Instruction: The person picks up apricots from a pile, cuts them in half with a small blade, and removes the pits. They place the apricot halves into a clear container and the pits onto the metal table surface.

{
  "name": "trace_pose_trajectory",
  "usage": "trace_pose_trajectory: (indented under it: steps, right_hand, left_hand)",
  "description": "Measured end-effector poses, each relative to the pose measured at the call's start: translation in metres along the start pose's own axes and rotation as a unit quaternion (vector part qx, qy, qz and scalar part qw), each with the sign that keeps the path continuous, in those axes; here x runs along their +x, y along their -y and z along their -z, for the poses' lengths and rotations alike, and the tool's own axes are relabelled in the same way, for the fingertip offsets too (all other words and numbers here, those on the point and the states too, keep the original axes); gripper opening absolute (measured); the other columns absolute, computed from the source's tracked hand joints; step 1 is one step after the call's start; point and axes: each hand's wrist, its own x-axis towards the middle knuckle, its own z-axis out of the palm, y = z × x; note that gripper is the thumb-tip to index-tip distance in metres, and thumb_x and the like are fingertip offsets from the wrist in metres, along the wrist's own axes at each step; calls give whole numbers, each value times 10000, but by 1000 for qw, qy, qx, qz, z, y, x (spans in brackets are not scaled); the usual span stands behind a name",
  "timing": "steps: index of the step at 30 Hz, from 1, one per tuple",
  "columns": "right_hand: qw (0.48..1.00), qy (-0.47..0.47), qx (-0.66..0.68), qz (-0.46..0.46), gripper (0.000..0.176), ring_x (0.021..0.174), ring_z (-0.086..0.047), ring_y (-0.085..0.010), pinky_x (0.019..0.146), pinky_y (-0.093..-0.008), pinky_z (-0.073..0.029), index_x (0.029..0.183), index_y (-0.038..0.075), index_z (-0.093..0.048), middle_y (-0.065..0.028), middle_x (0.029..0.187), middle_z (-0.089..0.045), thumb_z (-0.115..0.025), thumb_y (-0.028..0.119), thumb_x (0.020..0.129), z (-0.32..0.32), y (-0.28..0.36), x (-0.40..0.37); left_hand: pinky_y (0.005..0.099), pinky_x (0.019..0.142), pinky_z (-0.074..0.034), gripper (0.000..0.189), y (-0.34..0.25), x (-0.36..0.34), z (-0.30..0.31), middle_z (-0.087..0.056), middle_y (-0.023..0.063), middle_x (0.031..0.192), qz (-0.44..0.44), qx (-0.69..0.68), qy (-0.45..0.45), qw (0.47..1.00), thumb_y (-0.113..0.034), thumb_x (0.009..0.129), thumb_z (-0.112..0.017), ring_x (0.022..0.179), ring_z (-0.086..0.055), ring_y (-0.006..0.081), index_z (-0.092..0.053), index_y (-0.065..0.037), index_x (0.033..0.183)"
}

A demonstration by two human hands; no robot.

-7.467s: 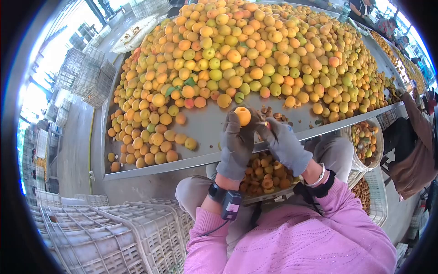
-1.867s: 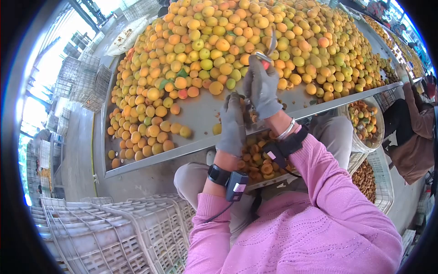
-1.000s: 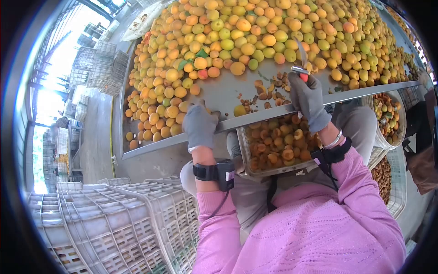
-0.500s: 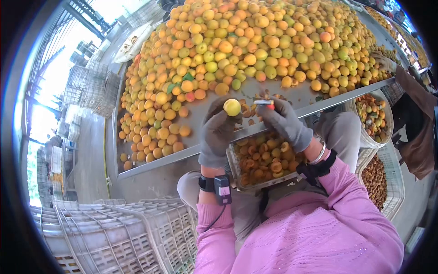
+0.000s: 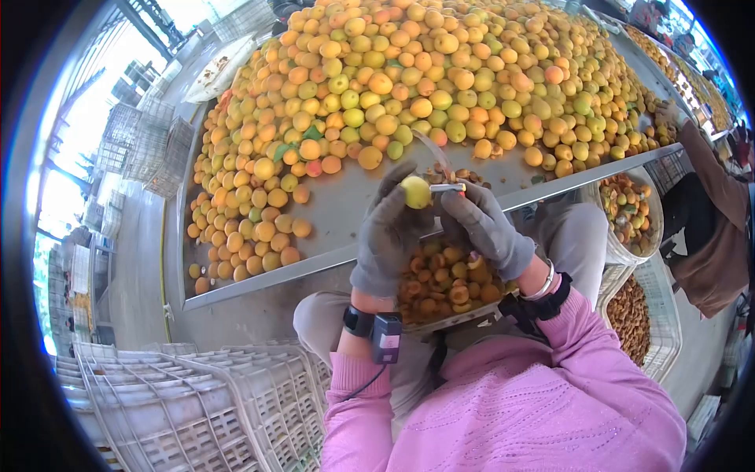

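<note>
My left hand (image 5: 387, 240), in a grey glove, grips a yellow-green apricot (image 5: 416, 192) between thumb and fingers. Close on its right, my gloved right hand (image 5: 486, 228) is closed on a small tool (image 5: 448, 188) with a metal part and a red-orange spot. The tool's tip reaches the apricot's right side. Both hands are above the metal table's front rim. Below them a container of opened apricots (image 5: 458, 293) rests at my lap, partly hidden by the hands. A large heap of whole apricots (image 5: 377, 82) covers much of the table (image 5: 334, 206).
White crates (image 5: 197, 397) stand at lower left. At right are a bucket of fruit pieces (image 5: 627, 212) and a crate of brown pits (image 5: 629, 322). A co-worker's brown sleeve (image 5: 712, 169) reaches the table's right side. Apricot bits lie behind my hands.
My hands have come together, and the tool now meets the apricot. A blurred reddish streak shows above the tool. The whole view has shifted slightly.
</note>
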Motion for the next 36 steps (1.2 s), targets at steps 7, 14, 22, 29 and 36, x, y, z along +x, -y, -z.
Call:
trace_pose_trajectory:
  steps: [7,14,22,29,36]
  right_hand:
    - [992,-43,-109,47,425,732,-480,-48,621,-222,-416,1118,22,-588,41,805,-544,-559,421,975,-1,-17,3]
    - [986,-54,-156,38,454,779,-497,-78,677,-265,-450,1134,-11,-589,13,850,-582,-530,416,993,1,-8,2]
    - [972,-104,-199,67,404,780,-511,-96,697,-284,-471,1104,-19,-590,-46,821,-614,-524,366,1002,-4,-12,-2]
    - [951,-143,-267,59,391,732,-556,-134,685,-331,-495,1083,-30,-596,-124,784,-642,-527,345,996,-6,-17,1]
    - [877,-147,-456,41,380,760,-656,-340,700,-415,-498,1033,-18,-599,-179,778,-660,-513,349,983,9,-22,33]
  left_hand:
    - [372,835,-565,369,22,2,-7,-615,115,1112,-61,-32,-36,997,-285,991,-539,971,-650,236,-497,-40,1264]
    - [240,790,-520,364,19,-1,-8,-613,53,1065,-7,9,7,1000,-272,957,-615,927,-605,124,-535,-37,1223]
    - [205,668,-491,362,27,-1,-21,-618,35,1028,-52,-9,-38,998,-282,956,-620,823,-583,86,-563,-30,1209]
    - [330,901,-536,384,31,-1,-9,-607,103,1107,-59,64,-50,995,-259,955,-612,1003,-625,197,-540,14,1214]
    - [209,661,-487,230,42,24,11,-629,29,1026,-130,375,-187,899,-133,967,-590,794,-581,85,-595,-42,1178]
